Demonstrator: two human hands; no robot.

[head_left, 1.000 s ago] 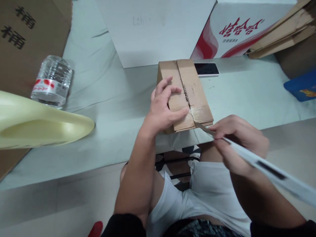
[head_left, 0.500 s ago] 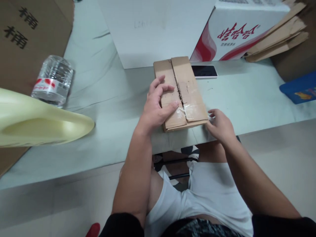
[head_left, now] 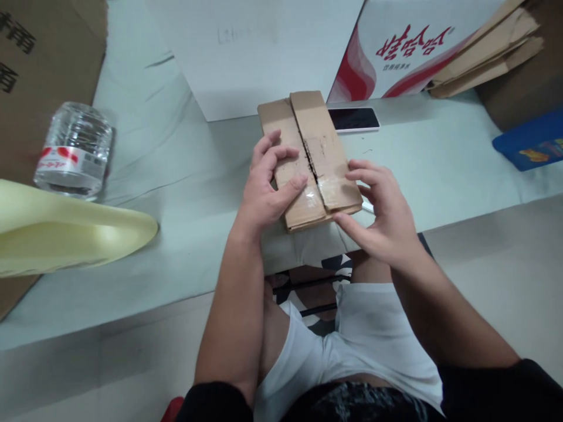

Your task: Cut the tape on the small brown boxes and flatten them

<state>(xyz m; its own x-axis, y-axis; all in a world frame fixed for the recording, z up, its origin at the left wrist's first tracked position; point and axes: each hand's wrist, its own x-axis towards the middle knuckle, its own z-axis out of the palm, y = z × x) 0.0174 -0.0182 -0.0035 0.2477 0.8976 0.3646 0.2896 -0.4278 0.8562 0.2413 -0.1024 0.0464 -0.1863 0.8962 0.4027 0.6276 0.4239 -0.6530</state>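
Note:
A small brown cardboard box (head_left: 328, 149) lies on the table, its two top flaps meeting at a torn seam, with shiny clear tape at the near end. My left hand (head_left: 268, 187) holds its left side, fingers and thumb spread over the top flap. Around the near right corner is my right hand (head_left: 380, 208), fingertips on the right edge and thumb at the near edge. A small white object (head_left: 368, 206) shows between the right hand and the box; its kind is unclear.
Behind the box stand a large white carton (head_left: 264, 64) and a red-and-white carton (head_left: 396, 53). A phone (head_left: 355, 119) lies near them. To the left are a water bottle (head_left: 74, 149) and a pale yellow curved object (head_left: 79, 228). A blue package (head_left: 530, 143) sits far right.
My right hand has come up from beside the near right corner onto the box's right and near edges. My left hand stays on the box. The whole view has shifted slightly.

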